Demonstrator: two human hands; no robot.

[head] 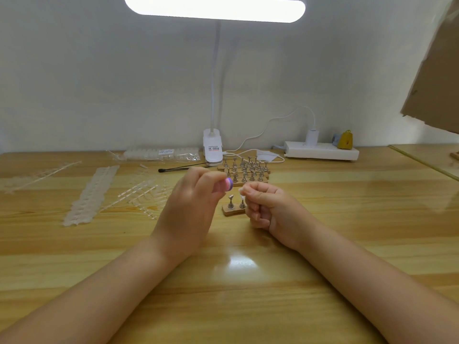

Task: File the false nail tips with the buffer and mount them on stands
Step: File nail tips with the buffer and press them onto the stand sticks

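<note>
- Head view: my left hand (191,194) pinches the buffer (229,184), a small purple-and-white block, between thumb and fingertips, its end face turned to the right.
- My right hand (265,204) is curled, thumb and forefinger clamped on a clear nail tip (240,191); the other fingers are folded into the palm.
- Buffer and tip sit just beside each other, above the table (323,244); I cannot tell whether they touch.
- Judgement: filing is the step in hand. To do it well I would keep the tip pinched close to its filed edge so it does not flex, and stroke the buffer lightly along that edge.
- Directly below the tip stands a small wooden base (232,210) with two metal stands (231,202); one is partly hidden by my right hand, so whether it carries a tip I cannot tell.
- Further back, a larger rack (244,171) of stands, apparently bare.
- Left of the hands lie strips of unused tips (92,194) and loose clear sprues (141,194).
</note>
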